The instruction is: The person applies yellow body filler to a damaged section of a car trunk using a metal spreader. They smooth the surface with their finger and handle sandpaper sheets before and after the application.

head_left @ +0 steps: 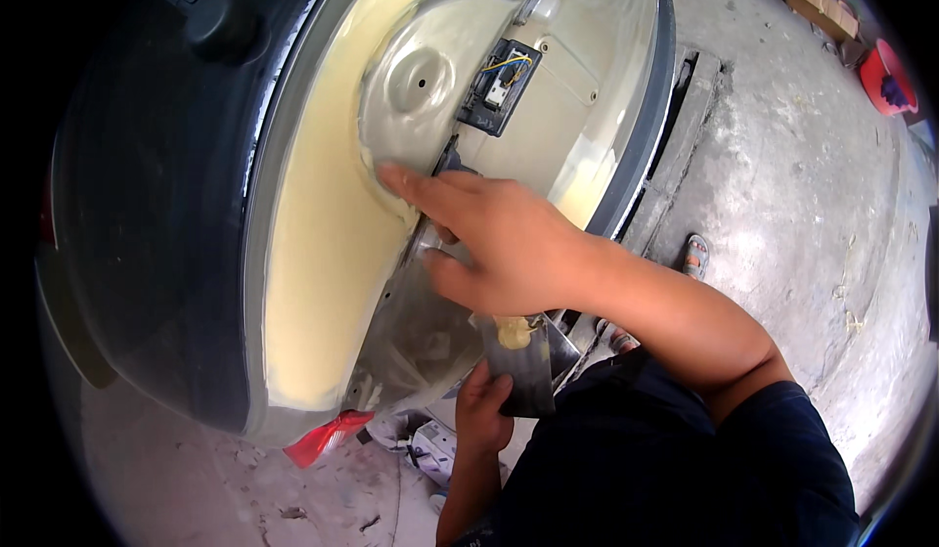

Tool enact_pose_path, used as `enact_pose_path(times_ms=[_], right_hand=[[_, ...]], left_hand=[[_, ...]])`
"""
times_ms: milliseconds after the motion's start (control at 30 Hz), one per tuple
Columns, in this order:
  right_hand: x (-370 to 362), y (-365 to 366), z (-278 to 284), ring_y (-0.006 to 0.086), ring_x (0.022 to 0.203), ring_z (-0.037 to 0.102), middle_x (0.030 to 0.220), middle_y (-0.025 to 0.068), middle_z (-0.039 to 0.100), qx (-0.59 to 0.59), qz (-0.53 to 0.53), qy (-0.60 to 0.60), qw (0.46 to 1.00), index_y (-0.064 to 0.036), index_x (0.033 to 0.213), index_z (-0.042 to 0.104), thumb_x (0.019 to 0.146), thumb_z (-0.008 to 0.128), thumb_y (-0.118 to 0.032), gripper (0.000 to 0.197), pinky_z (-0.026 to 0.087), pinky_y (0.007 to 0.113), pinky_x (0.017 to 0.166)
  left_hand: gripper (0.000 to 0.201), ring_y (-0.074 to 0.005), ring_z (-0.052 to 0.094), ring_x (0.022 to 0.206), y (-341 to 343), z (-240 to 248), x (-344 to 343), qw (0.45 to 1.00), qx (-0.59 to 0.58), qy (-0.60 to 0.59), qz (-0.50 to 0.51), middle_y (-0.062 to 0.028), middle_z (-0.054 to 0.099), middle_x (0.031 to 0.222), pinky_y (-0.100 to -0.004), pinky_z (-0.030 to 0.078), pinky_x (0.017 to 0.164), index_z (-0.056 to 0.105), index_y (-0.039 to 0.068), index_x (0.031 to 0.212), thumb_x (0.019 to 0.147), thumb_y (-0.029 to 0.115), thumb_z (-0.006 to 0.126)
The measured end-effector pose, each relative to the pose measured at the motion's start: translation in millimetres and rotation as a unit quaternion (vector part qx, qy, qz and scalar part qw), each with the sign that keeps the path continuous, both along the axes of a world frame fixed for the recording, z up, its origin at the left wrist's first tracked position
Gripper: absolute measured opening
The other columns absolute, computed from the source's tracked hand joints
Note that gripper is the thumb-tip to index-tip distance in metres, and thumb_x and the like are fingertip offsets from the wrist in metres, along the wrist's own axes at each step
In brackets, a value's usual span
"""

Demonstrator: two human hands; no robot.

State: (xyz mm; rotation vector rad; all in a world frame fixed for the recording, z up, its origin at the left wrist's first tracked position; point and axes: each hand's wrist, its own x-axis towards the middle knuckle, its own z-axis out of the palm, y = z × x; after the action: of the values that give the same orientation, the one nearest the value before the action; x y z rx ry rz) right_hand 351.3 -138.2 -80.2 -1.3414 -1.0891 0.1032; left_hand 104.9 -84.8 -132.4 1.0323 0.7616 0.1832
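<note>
While the bare left hand (483, 416) hangs low near the body, it has its fingers clamped on the edge of a flat, dark grey rectangular plate (526, 381), the thumb pressing on the near face and the fingers behind it partly hidden. Near the top of that plate sits a dab of yellowish paste (514, 331), just below the right hand, and a shiny dark metal piece (561, 353) shows just beside the plate's right edge.

Up above, the bare right hand (504, 244) stretches across the pale metallic car panel (559, 146). Its index finger points out straight, the tip apparently resting on the rim of a rounded, shiny recess (389, 112), right where a broad, cream-yellow filler patch (318, 283) borders it. Thumb and index finger are well apart, the other fingers curl underneath, and nothing shows in that grip.

Look at the panel itself: the filler patch sweeps down the left side in a long curve, and above the hand comes a black rectangular housing (499, 87) with yellow wire and a white connector. At the bottom corner, a red plastic lamp (329, 437) juts out, while dark rear glass (147, 215) curves away on the left.

Over on the right lies grey concrete floor (782, 175), with a sandalled foot (695, 256) just beyond the forearm and a pinkish-red bucket (885, 80) far off near a brown cardboard box (822, 11).
</note>
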Motion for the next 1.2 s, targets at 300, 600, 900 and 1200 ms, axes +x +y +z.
enact_pose_path(times_ms=[300,600,900,1200], right_hand=[[-2,2,4,0.0377,0.077,0.062,0.092,0.0206,0.060,-0.019,0.042,0.007,0.999,0.0020,0.137,0.039,0.076,0.057,-0.014,0.066,0.050,0.045,0.069],[2,5,6,0.0366,0.073,0.061,0.088,0.0179,0.058,-0.048,0.018,-0.011,0.999,-0.0043,0.138,0.042,0.074,0.056,-0.015,0.065,0.050,0.044,0.065],[7,-8,-14,0.0323,0.065,0.060,0.080,0.0121,0.055,-0.069,0.013,-0.086,0.994,-0.0118,0.139,0.043,0.071,0.057,-0.012,0.069,0.049,0.043,0.057],[4,-5,-19,0.0324,0.062,0.056,0.078,0.0118,0.051,-0.113,0.039,-0.093,0.988,-0.0194,0.146,0.034,0.069,0.057,-0.009,0.081,0.047,0.041,0.056]], left_hand=[[0.042,-0.0245,0.056,0.114,0,-1,-1,1.000,0.006,0.005,0.002,-0.0143,0.057,0.125,-0.0384,0.043,0.100,0.045,-0.005,0.131,0.090,-0.001,0.049],[0.042,-0.0241,0.057,0.113,-2,0,1,1.000,0.000,0.001,0.000,-0.0145,0.058,0.123,-0.0380,0.043,0.100,0.046,-0.005,0.131,0.089,-0.002,0.049],[0.041,-0.0245,0.057,0.112,0,-4,-2,1.000,0.009,0.003,0.005,-0.0153,0.059,0.122,-0.0378,0.043,0.099,0.047,-0.007,0.129,0.089,-0.001,0.050],[0.043,-0.0250,0.056,0.114,-1,-4,-4,1.000,0.016,0.005,0.002,-0.0159,0.057,0.124,-0.0383,0.043,0.099,0.044,-0.007,0.132,0.089,0.000,0.049]])
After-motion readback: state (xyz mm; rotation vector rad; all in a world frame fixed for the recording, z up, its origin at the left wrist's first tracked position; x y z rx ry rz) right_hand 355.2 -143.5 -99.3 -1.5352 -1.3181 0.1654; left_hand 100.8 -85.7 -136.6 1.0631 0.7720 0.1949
